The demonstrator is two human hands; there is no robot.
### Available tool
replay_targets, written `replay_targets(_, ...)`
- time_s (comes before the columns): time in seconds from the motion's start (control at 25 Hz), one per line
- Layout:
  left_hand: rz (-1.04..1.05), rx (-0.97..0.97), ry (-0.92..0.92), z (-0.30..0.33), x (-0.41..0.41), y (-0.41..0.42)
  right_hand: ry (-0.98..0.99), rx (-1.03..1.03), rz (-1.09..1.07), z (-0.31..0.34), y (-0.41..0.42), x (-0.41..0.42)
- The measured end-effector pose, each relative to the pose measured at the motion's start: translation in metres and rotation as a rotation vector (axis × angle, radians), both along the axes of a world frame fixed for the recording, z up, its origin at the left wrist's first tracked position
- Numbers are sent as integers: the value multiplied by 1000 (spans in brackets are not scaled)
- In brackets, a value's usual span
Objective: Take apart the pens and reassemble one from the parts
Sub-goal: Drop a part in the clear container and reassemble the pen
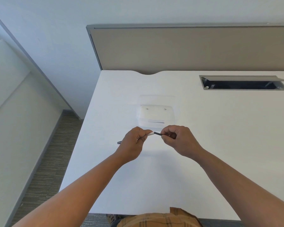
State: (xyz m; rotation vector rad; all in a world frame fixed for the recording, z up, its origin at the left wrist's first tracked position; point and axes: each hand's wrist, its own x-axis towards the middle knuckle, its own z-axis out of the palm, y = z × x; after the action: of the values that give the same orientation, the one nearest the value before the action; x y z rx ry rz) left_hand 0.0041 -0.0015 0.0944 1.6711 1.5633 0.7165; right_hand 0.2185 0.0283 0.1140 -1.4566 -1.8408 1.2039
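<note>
A pen (150,133) is held in the air between the two hands, just above the white surface (203,128) and nearly level, its length running left to right with the right end slightly higher. Its white barrel shows in the gap between the hands, meeting a dark, thinner part (157,133) that leads toward the right. A dark end of the pen (119,142) sticks out past the far side of the left hand.

The left hand (133,145) is closed around the white barrel, fingers curled, thumb and forefinger pinching close to the joint. The right hand (177,138) is closed in a narrow pinch on the dark part, its fingertips (163,134) pressed together around it. The two hands sit close but do not touch; only a short stretch of pen is visible between them.

Just beyond the hands, a clear plastic box (156,114) rests on the surface, with a few small items inside that are too faint to make out. Farther back and to the right, a rectangular cable slot (243,83) is cut into the surface, its grey flap raised. A tan divider panel (187,48) stands along the back edge. At the near edge, a bit of plaid clothing (159,220) shows below the forearms.
</note>
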Motion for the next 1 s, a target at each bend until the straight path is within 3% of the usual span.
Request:
replay_targets(0.36, -93, 31, 98, 0, 0, 9, -149, 223, 113, -1, 12, 1)
replay_targets(0.68, -217, 58, 269, -1, 0, 20, -145, 34, 173, -12, 20, -9)
replay_targets(0.84, -202, 54, 303, 0, 0, 28, -57, 26, 122, -15, 20, -7)
replay_targets(1.0, -211, 75, 346, -1, 5, 31, -114, -62, 77, -18, 25, -10)
